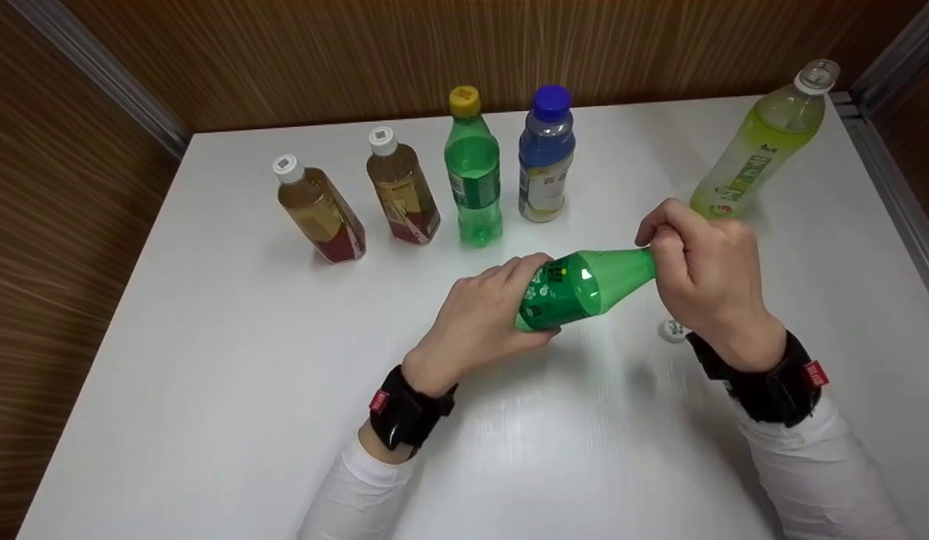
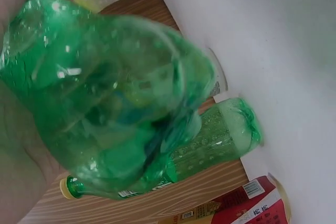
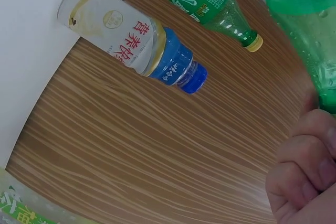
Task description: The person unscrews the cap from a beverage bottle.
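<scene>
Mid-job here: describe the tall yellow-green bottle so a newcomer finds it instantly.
On the white table, look to the far right, beyond the right hand. A tall yellow-green bottle stands there. Its mouth is uncapped, while the four bottles standing to its left wear caps.

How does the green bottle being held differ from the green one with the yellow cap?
The held bottle is tilted, gripped by the left hand and right hand; the yellow-capped bottle stands upright, untouched. The head view shows the yellow-capped bottle's cap; the held bottle's top is hidden. Both are see-through green.
</scene>
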Motion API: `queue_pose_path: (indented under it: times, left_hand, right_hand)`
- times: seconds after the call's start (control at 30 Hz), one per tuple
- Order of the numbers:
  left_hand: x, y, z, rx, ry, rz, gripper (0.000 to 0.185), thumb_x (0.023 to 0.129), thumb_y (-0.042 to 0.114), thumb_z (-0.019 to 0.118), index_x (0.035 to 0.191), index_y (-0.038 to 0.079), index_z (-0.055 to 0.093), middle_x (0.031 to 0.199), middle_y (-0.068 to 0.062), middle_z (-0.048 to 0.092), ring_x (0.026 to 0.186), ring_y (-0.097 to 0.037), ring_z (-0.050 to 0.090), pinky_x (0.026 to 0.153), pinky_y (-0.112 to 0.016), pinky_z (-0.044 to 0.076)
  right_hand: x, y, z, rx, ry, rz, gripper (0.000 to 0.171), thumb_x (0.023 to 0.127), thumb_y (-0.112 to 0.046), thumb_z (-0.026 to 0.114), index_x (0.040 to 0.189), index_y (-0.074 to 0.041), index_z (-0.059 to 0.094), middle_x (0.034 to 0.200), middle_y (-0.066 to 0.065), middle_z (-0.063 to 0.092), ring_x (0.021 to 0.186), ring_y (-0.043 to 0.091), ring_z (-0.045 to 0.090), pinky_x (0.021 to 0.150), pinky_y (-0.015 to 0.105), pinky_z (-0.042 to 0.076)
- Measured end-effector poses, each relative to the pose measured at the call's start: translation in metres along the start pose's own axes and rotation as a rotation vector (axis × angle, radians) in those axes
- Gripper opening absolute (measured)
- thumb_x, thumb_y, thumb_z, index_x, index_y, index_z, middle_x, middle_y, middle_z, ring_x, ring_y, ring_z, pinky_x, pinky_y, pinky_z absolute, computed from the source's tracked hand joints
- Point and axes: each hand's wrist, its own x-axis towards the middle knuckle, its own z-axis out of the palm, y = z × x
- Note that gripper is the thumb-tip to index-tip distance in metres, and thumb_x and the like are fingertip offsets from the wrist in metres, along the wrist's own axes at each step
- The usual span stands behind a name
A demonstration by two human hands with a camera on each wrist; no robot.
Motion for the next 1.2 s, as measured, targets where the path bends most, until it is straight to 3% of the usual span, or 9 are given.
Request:
queue_pose_path:
  times: [0.2,0.47,0.63,1.0,1.2]
  left_hand:
    - [-0.001,-0.003,-0.005,-0.137,-0.109,-0.002,0.075,0.086,0.041,0.084,0.147,0.013,0.05,0.128,-0.006,0.073,0.107,-0.021,0.071,0.088,-0.041,0.062]
    - [-0.002,-0.008,-0.012,-0.263,-0.212,0.0,0.072,0.086,0.039,0.085,0.145,0.015,0.051,0.125,-0.006,0.073,0.108,-0.02,0.07,0.093,-0.041,0.059]
    - [-0.002,-0.01,-0.014,-0.296,-0.265,0.001,0.072,0.086,0.038,0.085,0.146,0.017,0.052,0.125,-0.005,0.074,0.108,-0.019,0.069,0.094,-0.041,0.057]
    - [-0.005,-0.01,-0.016,-0.289,-0.294,0.026,0.07,0.084,0.039,0.085,0.143,0.021,0.053,0.117,0.0,0.075,0.101,-0.014,0.068,0.09,-0.038,0.056]
    - [-0.005,-0.011,-0.018,-0.312,-0.342,0.048,0.069,0.084,0.038,0.085,0.142,0.021,0.055,0.112,0.0,0.075,0.098,-0.013,0.068,0.09,-0.035,0.055]
  right_hand:
    - [-0.003,-0.001,0.003,0.059,0.046,-0.025,0.026,0.085,-0.006,0.04,0.071,-0.002,0.061,0.049,0.009,0.056,0.045,-0.003,0.028,0.044,0.017,0.023]
    - [-0.006,-0.001,0.006,0.132,0.061,-0.097,0.022,0.082,-0.004,0.041,0.068,-0.002,0.058,0.048,0.007,0.053,0.044,-0.004,0.027,0.042,0.016,0.023]
    - [-0.006,0.0,0.007,0.17,0.075,-0.164,0.022,0.081,-0.003,0.04,0.067,-0.002,0.056,0.047,0.007,0.052,0.042,0.0,0.028,0.041,0.017,0.024]
    - [-0.008,0.001,0.013,0.263,0.144,-0.312,0.022,0.077,-0.001,0.036,0.061,-0.004,0.051,0.041,0.005,0.044,0.037,0.008,0.025,0.039,0.022,0.02]
    - [-0.006,-0.004,0.014,0.335,0.216,-0.437,0.02,0.072,0.001,0.034,0.058,-0.003,0.047,0.041,0.005,0.042,0.034,0.014,0.025,0.036,0.027,0.021]
